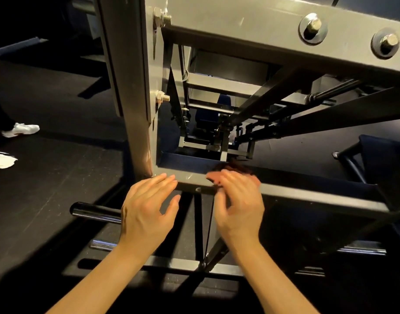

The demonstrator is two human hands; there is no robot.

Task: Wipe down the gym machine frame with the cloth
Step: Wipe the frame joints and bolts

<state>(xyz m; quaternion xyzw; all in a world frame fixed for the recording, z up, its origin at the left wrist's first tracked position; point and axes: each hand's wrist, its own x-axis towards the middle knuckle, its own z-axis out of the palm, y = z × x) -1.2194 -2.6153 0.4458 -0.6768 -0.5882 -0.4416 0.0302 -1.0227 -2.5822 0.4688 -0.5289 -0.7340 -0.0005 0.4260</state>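
At lower centre, the left hand (147, 209) touches the frame (307, 198) with straight fingers. The blurred right hand (237, 205) rests on a reddish cloth (213, 176) there.

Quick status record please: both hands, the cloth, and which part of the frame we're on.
left hand: fingers straight, tips touching the horizontal frame bar near its corner with the upright post
right hand: on the cloth, motion-blurred, grip unclear
cloth: reddish-brown, on the same bar, right of the left hand
bystander: white shoes at far left
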